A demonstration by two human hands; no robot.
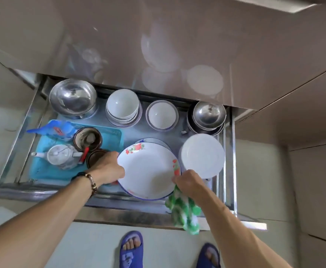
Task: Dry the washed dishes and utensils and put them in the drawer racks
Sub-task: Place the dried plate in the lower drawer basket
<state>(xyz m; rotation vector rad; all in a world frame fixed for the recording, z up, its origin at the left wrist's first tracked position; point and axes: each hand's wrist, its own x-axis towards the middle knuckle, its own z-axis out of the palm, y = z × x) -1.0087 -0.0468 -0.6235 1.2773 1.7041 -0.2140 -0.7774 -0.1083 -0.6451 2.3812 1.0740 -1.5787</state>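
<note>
I am looking down into an open stainless-steel drawer rack. My left hand is gripping the left rim of a round white enamel plate with red flowers and a blue edge, fingers curled round it; a beaded bracelet is sitting on that wrist. My right hand is pinching the plate's right rim while also holding a green-and-white checked cloth, which is hanging below the hand. The plate is lying over the front middle of the drawer, above another blue-edged plate; I cannot tell whether they are touching. Just to its right a stack of plain white plates is standing. Along the back are sitting a large steel bowl, stacked white bowls, a further white bowl and stacked steel bowls. At left, a light blue plastic tray is carrying a small white teapot and brown cups.
</note>
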